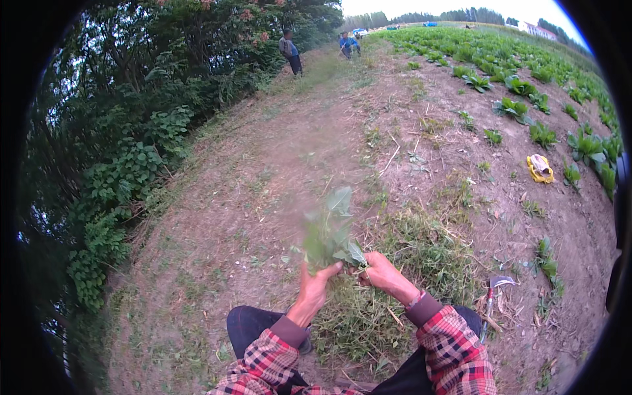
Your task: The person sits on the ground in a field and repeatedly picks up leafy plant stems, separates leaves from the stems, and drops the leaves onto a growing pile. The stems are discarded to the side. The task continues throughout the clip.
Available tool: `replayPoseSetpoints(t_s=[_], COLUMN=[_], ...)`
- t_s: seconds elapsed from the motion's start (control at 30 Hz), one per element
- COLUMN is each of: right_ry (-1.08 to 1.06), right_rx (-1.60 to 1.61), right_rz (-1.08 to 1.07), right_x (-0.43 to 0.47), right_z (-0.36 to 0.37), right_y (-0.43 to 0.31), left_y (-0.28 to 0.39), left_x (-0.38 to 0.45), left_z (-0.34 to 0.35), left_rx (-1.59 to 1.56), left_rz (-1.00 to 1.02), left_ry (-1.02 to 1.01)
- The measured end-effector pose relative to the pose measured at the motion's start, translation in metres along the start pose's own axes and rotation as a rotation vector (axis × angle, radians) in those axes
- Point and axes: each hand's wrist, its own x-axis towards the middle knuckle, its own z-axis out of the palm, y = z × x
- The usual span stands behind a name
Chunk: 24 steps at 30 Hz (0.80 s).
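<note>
My left hand (314,286) is closed around the stems of a bunch of leafy green plants (330,237), its thumb pointing right. Close beside it, my right hand (384,274) grips the lower right of the same bunch, where a few broad leaves stick out past the fingers. The top of the bunch is blurred. Below and right of my hands, a heap of cut weeds (424,247) spreads over the soil and between my knees. Right of my right knee lies a sickle (490,296) with a curved metal blade and a partly red handle.
Rows of leafy crop plants (513,109) grow on the right. A yellow bag (540,169) with something pale in it lies on the soil. Dense trees and shrubs (123,173) line the left. One person (290,52) stands in the distance; another (349,44), in blue, is low down.
</note>
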Motion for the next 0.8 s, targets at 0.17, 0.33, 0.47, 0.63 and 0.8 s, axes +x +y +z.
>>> replayPoseSetpoints(t_s=[0.17, 0.33, 0.47, 0.63, 0.8], right_ry=[-0.007, 0.013, 0.071, 0.221, 0.037], right_rx=[-0.043, -0.069, 0.059, 0.366, 0.21], right_rz=[0.034, 0.004, 0.031, 0.08, -0.084], right_x=[0.005, 0.02, 0.029, 0.035, 0.049], right_z=[0.0, 0.01, 0.008, 0.012, 0.06], right_y=[0.004, 0.025, 0.026, 0.0, -0.068], left_y=[0.002, -0.004, -0.003, -0.014, -0.031], left_x=[0.0, 0.004, 0.014, 0.038, 0.051], left_z=[-0.003, -0.028, -0.064, -0.132, -0.197], left_rx=[-0.064, -0.111, -0.146, -0.13, -0.204], left_rz=[-0.088, -0.103, -0.137, -0.155, -0.217], left_ry=[-0.003, 0.063, 0.156, 0.282, 0.256])
